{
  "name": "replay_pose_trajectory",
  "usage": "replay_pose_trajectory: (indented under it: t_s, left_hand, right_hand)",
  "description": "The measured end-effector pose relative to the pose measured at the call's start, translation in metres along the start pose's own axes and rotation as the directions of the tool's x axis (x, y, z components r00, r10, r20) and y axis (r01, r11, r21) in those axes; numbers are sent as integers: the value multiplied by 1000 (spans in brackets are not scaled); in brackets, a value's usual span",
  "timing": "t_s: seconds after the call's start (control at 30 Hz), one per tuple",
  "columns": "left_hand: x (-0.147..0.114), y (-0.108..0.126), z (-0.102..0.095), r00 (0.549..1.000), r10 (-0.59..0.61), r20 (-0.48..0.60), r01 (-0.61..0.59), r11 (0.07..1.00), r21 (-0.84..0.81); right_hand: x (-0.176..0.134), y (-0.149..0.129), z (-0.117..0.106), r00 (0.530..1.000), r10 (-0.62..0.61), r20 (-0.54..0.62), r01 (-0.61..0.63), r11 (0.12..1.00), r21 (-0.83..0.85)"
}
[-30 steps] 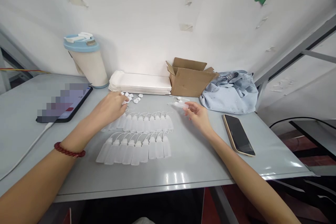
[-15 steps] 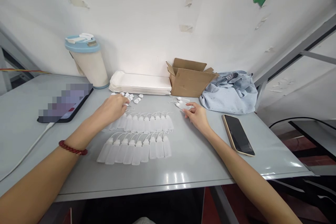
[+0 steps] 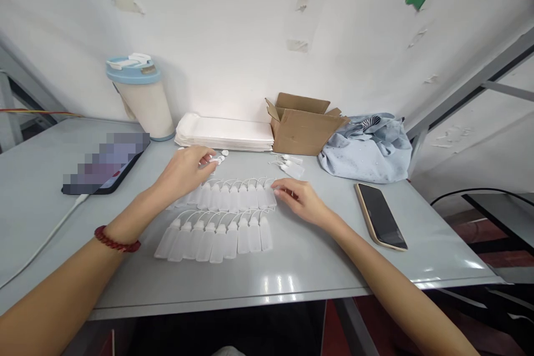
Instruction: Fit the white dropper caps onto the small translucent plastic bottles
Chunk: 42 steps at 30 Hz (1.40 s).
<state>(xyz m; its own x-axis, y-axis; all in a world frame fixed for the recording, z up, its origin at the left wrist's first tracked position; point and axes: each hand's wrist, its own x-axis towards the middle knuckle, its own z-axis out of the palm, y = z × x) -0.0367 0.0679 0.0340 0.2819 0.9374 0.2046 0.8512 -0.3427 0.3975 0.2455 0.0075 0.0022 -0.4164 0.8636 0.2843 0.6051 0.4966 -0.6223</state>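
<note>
At the left of the table, my left hand [image 3: 186, 169] hovers over a few small white caps [image 3: 224, 153], palm down, thumb and forefinger apart. Its fingertips are close to the caps, and the hand hides some of them. Two rows of small, clear-white, flat bottles with thin white cords lie side by side: an upper row [image 3: 233, 198] and a lower row [image 3: 217, 243]. My right hand [image 3: 303, 201] is at the upper row's right end, thumb and forefinger pinched at the neck of the last bottle. Behind it lie a few more bottles [image 3: 292, 169].
A stack of white packets [image 3: 233, 130] and an open cardboard box [image 3: 306, 132] stand against the wall. Beside them is a light-blue cloth [image 3: 362, 150]. One phone [image 3: 381, 217] lies at right, another [image 3: 110, 172], on a cable, at left near a tumbler [image 3: 144, 103].
My right hand has left the loose bottles at the back and come left and nearer, to the upper row's end. My left hand has shifted slightly right over the caps.
</note>
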Motion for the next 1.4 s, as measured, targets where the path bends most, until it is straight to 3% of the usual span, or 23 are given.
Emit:
replay_pose_trajectory:
  t_s: [0.1, 0.23, 0.5, 0.63, 0.77, 0.9, 1.1, 1.4]
  left_hand:
    - [-5, 11, 1, 999, -29, 16, 30, 994, -106]
    - [-8, 20, 4, 994, -57, 91, 80, 956, -283]
    - [-15, 26, 5, 936, -129, 326, 306, 753, -582]
    - [-17, 30, 9, 910, -104, 400, 376, 613, -695]
    - [-21, 40, 11, 913, -59, 404, 378, 498, -780]
    - [-28, 53, 11, 922, -6, 388, 345, 470, -812]
    - [-34, 63, 13, 937, -19, 349, 324, 419, -848]
    - [-37, 67, 12, 948, 51, 315, 251, 495, -832]
  right_hand:
    - [-1, -5, 1, 991, -90, 98, 95, 995, -43]
    - [0, -4, 2, 986, -84, 145, 97, 992, -81]
    - [0, -3, 1, 980, -49, 195, 81, 984, -161]
    - [-1, -1, 1, 994, -48, 102, 67, 981, -185]
    - [-4, -5, 2, 994, -100, -32, 95, 986, -134]
    - [-8, -17, 6, 980, -191, -54, 189, 981, -32]
    - [-15, -38, 15, 956, -295, -11, 295, 956, -2]
    - [-17, -44, 13, 960, -280, 3, 279, 956, 91]
